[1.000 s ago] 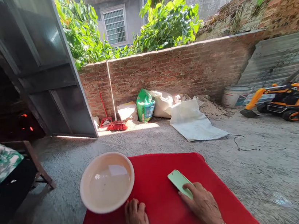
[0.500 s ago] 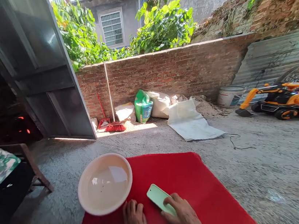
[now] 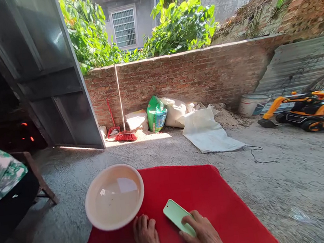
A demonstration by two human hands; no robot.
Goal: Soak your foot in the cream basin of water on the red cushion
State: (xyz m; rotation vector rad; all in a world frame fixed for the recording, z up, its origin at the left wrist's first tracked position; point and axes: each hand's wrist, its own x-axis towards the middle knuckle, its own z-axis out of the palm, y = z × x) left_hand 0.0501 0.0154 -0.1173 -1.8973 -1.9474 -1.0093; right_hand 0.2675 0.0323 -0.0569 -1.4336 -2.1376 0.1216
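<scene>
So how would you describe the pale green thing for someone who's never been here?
Look for the red cloth, then the wide pale basin at its left side. Right of the basin, partly covered by the right hand, lies a flat slab with rounded corners. Its pale green colour and small dark hole near the far end set it apart from the basin.

Right of the basin [image 3: 98,211], the far part of the surface [image 3: 187,180] offers open room, as does the strip beyond the right hand [image 3: 205,233]. The basin's raised wall blocks the far left, with the left hand [image 3: 146,237] just beside its near rim. A narrow lane separates that hand from the slab [image 3: 176,215].
</scene>
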